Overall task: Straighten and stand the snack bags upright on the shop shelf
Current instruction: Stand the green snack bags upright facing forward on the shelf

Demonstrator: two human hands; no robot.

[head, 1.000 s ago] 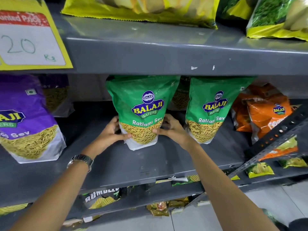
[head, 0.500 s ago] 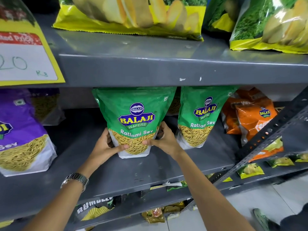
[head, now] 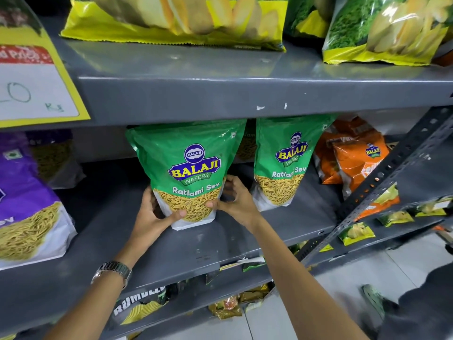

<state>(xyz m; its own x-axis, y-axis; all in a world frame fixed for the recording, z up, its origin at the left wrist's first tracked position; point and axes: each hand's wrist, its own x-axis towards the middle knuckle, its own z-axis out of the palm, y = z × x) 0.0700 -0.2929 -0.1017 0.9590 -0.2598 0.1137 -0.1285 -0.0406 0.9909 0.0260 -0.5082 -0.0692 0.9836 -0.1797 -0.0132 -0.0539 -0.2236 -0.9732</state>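
A green Ratlami Sev bag point(head: 188, 168) stands upright on the grey middle shelf point(head: 220, 244). My left hand point(head: 154, 214) grips its lower left corner, thumb across the front. My right hand point(head: 235, 200) holds its lower right edge. A second green Ratlami Sev bag point(head: 286, 163) stands just to the right, leaning slightly. More green bags show behind in the gap between the two. A purple sev bag point(head: 24, 200) leans at the far left. Orange bags point(head: 353, 158) slump at the right.
The upper shelf point(head: 245, 89) hangs low over the bag tops, carrying yellow chip bags point(head: 176, 20). A yellow price card point(head: 31, 77) hangs at top left. A slanted perforated metal strut point(head: 382, 177) crosses at right. Lower shelves hold small snack packets point(head: 355, 233).
Both hands stay on the green bag's lower corners, and it stands slightly straighter. The view has tilted up, so the shelves sit lower in the frame.
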